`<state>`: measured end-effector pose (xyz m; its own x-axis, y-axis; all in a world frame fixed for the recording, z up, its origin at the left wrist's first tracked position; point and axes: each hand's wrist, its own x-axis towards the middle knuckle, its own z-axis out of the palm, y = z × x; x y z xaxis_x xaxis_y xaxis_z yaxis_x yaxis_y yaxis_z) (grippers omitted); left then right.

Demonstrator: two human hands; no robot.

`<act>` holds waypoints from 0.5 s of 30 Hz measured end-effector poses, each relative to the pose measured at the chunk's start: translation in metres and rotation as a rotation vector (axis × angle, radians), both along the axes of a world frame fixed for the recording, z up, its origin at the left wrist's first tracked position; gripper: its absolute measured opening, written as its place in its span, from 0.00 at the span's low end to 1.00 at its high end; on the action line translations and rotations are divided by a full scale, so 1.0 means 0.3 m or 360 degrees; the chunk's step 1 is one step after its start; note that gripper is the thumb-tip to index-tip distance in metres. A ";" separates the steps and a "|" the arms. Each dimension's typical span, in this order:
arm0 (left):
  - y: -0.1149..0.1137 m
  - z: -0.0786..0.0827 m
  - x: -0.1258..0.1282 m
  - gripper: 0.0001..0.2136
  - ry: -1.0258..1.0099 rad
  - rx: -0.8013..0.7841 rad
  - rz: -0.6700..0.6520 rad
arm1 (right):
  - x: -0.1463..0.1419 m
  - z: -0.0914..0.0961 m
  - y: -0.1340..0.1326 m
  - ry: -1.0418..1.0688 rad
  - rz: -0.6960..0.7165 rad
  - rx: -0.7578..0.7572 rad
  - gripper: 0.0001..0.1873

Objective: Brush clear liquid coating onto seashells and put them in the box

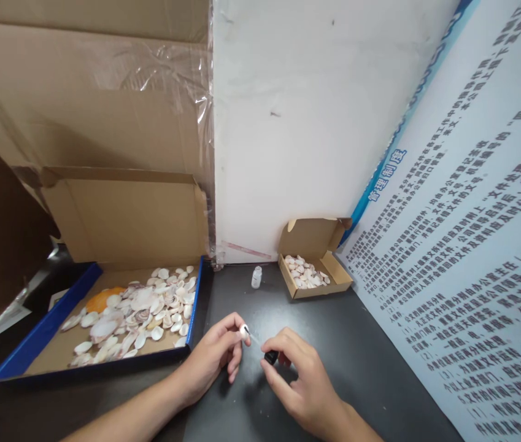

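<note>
Between thumb and fingertips, my left hand (pixel 223 347) pinches a small white shell (pixel 243 330). My right hand (pixel 299 377) grips the black cap of a small brush (pixel 270 356), whose thin pale stem points left to the shell. The brush's dark tip appears to touch the shell's face. Beyond both hands, a small white bottle (pixel 256 277) stands upright on the dark table (pixel 246 423); whether it has a lid on is too small to tell.
To the left lies an open blue-edged cardboard box (pixel 51 353) with many loose shells and one orange shell (pixel 104 299). A smaller open cardboard box (pixel 320 293) of shells stands at back right. A white wall (pixel 310 123) and a printed poster (pixel 463 245) border the table.
</note>
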<state>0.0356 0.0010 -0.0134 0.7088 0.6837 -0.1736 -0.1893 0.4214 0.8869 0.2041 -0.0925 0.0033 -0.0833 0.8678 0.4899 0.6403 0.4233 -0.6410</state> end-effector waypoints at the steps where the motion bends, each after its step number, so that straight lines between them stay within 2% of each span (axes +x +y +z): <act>1: 0.000 -0.001 0.000 0.09 0.0009 0.0004 -0.0005 | -0.001 -0.002 0.000 -0.0003 -0.0032 -0.0020 0.05; 4: 0.000 -0.005 -0.001 0.09 0.0040 0.0029 -0.0034 | -0.002 -0.006 0.001 0.0027 -0.0121 -0.0057 0.05; 9: 0.001 -0.009 0.001 0.09 0.0012 0.0019 -0.0030 | -0.003 -0.004 0.003 0.0064 -0.0028 -0.0092 0.05; 15: 0.001 -0.004 0.004 0.09 0.0018 0.0016 -0.0025 | -0.006 -0.002 0.002 -0.0004 -0.0055 -0.0043 0.04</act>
<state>0.0366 0.0014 -0.0147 0.7174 0.6743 -0.1751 -0.1724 0.4154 0.8932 0.2024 -0.0919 0.0026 -0.0545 0.8830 0.4663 0.6557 0.3838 -0.6502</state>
